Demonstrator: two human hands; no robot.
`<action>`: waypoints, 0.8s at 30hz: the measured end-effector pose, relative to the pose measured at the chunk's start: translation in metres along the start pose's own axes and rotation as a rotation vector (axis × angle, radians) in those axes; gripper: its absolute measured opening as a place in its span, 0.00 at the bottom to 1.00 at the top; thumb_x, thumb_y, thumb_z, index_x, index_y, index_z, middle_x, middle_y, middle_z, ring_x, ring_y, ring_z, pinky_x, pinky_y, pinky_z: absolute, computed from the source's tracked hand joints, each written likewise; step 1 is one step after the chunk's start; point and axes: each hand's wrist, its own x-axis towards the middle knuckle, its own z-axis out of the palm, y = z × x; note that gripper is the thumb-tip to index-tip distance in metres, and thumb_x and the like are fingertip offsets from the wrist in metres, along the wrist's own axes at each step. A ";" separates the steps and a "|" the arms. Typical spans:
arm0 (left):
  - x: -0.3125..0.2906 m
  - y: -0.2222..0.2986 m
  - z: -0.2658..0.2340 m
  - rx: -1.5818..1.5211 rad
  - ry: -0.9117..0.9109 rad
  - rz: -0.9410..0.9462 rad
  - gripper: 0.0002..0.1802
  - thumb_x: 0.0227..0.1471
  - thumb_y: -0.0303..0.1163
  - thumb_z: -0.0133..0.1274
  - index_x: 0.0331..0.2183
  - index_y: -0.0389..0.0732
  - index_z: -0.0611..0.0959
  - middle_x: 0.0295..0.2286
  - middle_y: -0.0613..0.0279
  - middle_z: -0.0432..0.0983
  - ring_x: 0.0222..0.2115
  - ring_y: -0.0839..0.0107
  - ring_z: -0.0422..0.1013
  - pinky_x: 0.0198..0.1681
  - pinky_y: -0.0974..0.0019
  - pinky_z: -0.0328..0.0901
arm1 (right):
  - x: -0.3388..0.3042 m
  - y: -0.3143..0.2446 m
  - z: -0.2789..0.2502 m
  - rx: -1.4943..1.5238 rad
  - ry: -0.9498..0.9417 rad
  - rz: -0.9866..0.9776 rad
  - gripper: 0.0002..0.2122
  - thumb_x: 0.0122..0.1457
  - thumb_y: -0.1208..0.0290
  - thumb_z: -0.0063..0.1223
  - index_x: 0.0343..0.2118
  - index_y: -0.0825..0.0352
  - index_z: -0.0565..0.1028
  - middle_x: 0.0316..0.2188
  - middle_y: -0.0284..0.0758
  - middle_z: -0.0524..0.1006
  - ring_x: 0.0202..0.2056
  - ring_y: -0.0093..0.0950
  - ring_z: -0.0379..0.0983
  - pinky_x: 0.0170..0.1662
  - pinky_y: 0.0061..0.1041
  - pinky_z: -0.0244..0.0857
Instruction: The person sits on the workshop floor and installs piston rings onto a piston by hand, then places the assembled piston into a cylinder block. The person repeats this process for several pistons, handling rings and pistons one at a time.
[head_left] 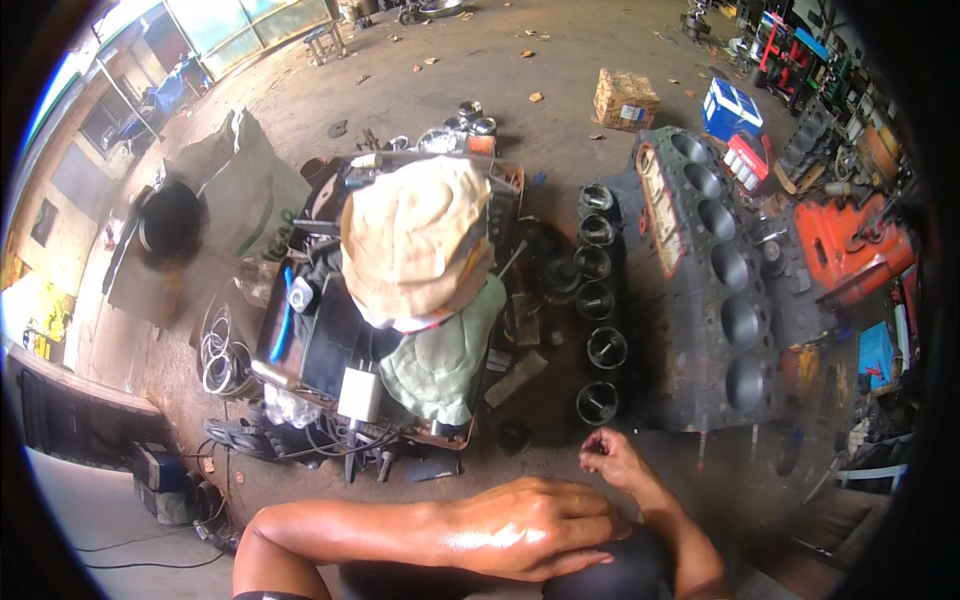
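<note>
My left hand (552, 527) lies flat over a dark-clad knee (610, 570), its fingers stretched out, holding nothing. Just beyond it, my right hand (612, 462) is raised with thumb and fingers curled together; whether anything small is between them cannot be made out. Nearest to those fingertips, but apart from them, is the closest piston (597, 402) in a row of several round metal pistons running away from me. To the right of that row stands a large engine block (683, 300) with a line of round cylinder bores.
Left of the pistons, a cluttered tool cart (322, 340) carries two cloth hats (415, 235). A cardboard box (626, 98), a blue-and-white box (732, 108) and an orange metal part (850, 245) lie beyond and beside the block. Cables (150, 565) trail at lower left.
</note>
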 end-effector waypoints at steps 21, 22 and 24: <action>-0.250 0.442 -0.105 0.284 1.053 -1.583 0.13 0.54 0.32 0.62 0.39 0.34 0.85 0.29 0.53 0.84 0.30 0.70 0.81 0.36 0.66 0.73 | -0.353 -0.274 -0.074 -0.351 0.200 0.551 0.05 0.57 0.79 0.58 0.35 0.65 0.75 0.26 0.33 0.79 0.20 0.25 0.74 0.19 0.23 0.63; -0.285 0.449 -0.095 0.196 1.150 -1.632 0.14 0.54 0.33 0.62 0.39 0.33 0.85 0.29 0.53 0.84 0.29 0.70 0.80 0.35 0.66 0.72 | -0.356 -0.276 -0.070 -0.301 0.193 0.538 0.04 0.58 0.79 0.57 0.35 0.65 0.75 0.25 0.33 0.79 0.19 0.25 0.74 0.19 0.23 0.62; -0.348 0.462 -0.070 0.105 1.330 -1.641 0.15 0.55 0.34 0.61 0.39 0.32 0.84 0.29 0.52 0.84 0.27 0.69 0.79 0.31 0.66 0.72 | -0.360 -0.280 -0.054 -0.288 0.246 0.581 0.03 0.59 0.79 0.54 0.34 0.64 0.74 0.25 0.34 0.79 0.19 0.25 0.73 0.18 0.24 0.62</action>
